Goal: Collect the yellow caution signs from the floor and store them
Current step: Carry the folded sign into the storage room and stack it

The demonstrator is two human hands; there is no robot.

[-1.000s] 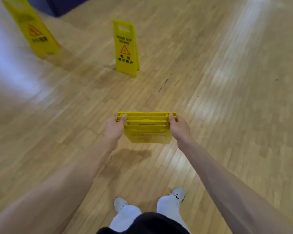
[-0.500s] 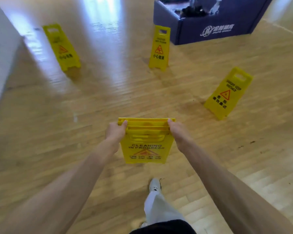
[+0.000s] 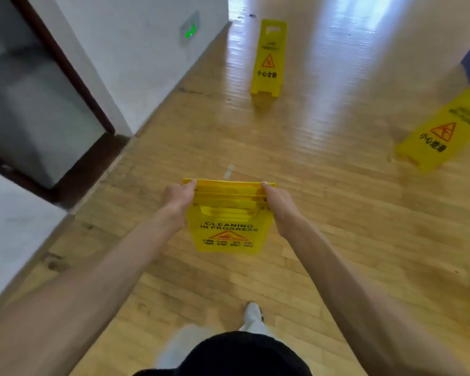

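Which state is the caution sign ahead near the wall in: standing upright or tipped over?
Standing upright. The caution sign rests on its bottom edge on the wooden floor, its handle cutout at the top and its printed face readable.

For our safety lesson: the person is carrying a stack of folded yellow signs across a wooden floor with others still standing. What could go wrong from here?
The folded stack is pinched only at its top edges by the left hand and right hand, so inner signs might slip out. Two standing signs lie ahead, possible trip hazards. The glossy floor may be slick.
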